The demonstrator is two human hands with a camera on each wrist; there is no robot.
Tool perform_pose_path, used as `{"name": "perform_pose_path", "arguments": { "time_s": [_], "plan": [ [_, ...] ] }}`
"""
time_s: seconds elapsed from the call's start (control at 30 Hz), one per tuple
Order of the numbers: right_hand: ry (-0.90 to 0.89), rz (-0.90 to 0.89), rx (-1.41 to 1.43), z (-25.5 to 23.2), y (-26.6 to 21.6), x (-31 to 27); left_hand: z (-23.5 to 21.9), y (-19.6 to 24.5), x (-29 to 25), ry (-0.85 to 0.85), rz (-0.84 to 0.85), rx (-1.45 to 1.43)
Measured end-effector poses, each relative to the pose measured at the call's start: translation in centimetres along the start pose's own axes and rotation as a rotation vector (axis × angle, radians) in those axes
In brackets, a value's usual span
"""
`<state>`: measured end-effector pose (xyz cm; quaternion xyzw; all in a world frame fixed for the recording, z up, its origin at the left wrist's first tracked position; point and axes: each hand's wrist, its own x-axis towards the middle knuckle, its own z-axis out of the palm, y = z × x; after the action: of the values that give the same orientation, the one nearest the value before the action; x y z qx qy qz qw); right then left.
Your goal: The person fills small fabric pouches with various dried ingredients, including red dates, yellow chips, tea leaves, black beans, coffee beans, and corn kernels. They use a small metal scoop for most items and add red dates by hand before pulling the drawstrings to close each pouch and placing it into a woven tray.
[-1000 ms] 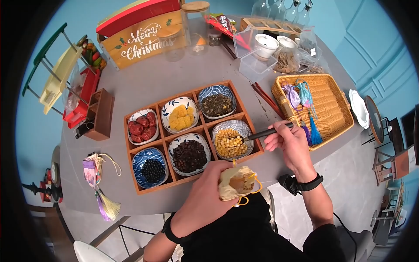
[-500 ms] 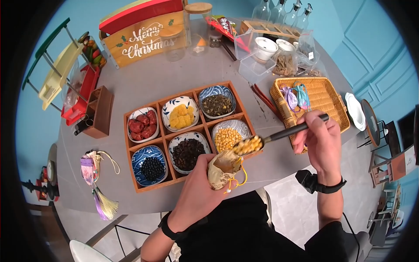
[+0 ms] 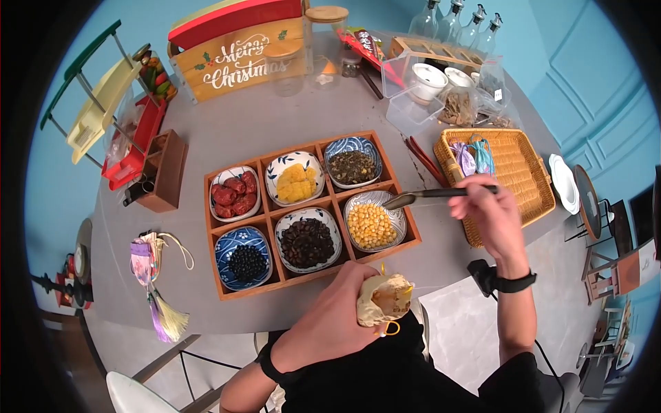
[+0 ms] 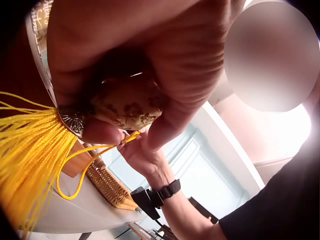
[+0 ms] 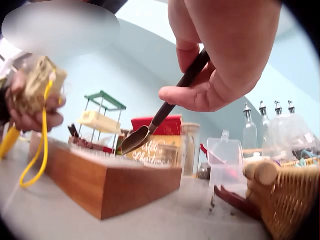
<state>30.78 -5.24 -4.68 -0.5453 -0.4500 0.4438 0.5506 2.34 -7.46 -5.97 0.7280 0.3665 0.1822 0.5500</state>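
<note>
My left hand (image 3: 330, 313) grips a cream patterned pouch (image 3: 375, 306), its mouth open upward. A yellow cord (image 4: 62, 187) and a yellow tassel (image 4: 30, 155) hang from the pouch in the left wrist view. My right hand (image 3: 492, 217) pinches the dark handle of a spoon (image 3: 401, 201) between thumb and fingers. No kernels show in the spoon's bowl, which hovers at the upper rim of a patterned dish of yellow corn kernels (image 3: 370, 226). That dish sits in the lower right compartment of a wooden divided tray (image 3: 292, 281).
Other dishes in the tray hold red dates (image 3: 234, 195), yellow pieces (image 3: 296, 182), dried leaves (image 3: 352, 166), dark brown pieces (image 3: 308, 243) and black beans (image 3: 246, 263). A wicker basket (image 3: 527, 193) with small pouches stands right; a tasselled pouch (image 3: 144, 258) lies left.
The spoon has gone from the corn dish to the pouch mouth with a heap of kernels, then back over the dish without them. The pouch has dropped nearer the body.
</note>
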Motion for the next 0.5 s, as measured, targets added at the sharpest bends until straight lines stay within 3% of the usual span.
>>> {"name": "perform_pose_path", "arguments": {
  "time_s": [0.03,0.1,0.3,0.5],
  "plan": [
    [-0.047,0.049,-0.039,0.1,0.6,0.5,0.1,-0.2,0.3,0.000,0.002,0.004],
    [-0.086,0.053,0.014,1.1,1.7,0.9,0.5,-1.0,0.9,0.112,0.164,0.104],
    [-0.224,0.093,-0.022,0.9,2.4,0.9,1.0,0.0,1.6,0.088,0.047,0.235],
    [-0.206,0.039,-0.075,1.0,3.0,0.8,1.2,0.2,2.3,0.082,0.027,0.281]
  ]
}}
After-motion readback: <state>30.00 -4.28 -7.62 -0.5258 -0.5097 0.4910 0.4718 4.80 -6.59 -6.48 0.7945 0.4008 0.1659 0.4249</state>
